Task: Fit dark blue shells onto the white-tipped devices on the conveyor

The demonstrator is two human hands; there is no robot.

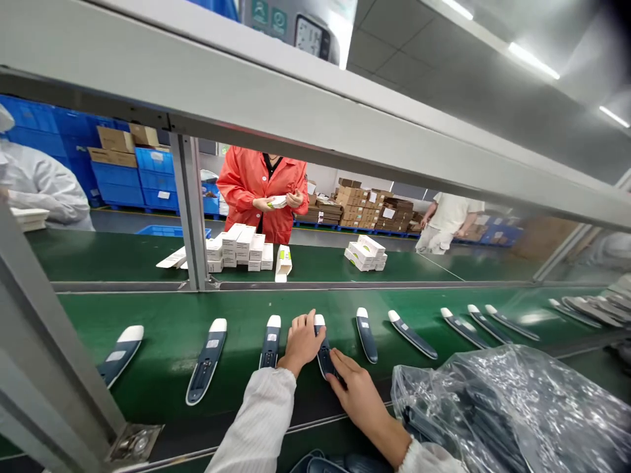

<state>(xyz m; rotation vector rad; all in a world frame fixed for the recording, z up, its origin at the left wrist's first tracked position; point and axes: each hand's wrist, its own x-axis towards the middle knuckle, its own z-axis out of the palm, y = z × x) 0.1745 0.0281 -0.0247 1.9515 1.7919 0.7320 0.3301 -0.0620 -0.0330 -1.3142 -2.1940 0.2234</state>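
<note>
On green belt (162,328): row of dark devices laid out, spaced. Left hand (302,341) and right hand (357,391) both resting loosely on one device (323,348) mid-row. Plastic bag (513,407) at right holds more, unplaced.

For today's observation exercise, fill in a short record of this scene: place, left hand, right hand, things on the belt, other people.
place: green belt under a grey frame
left hand: fingers on the top of a dark device
right hand: touches the same device's lower end
belt: a row of like devices, white tips away from the wearer
bag: clear plastic, at right
far belt: white boxes
people: person in red holding a box
</note>
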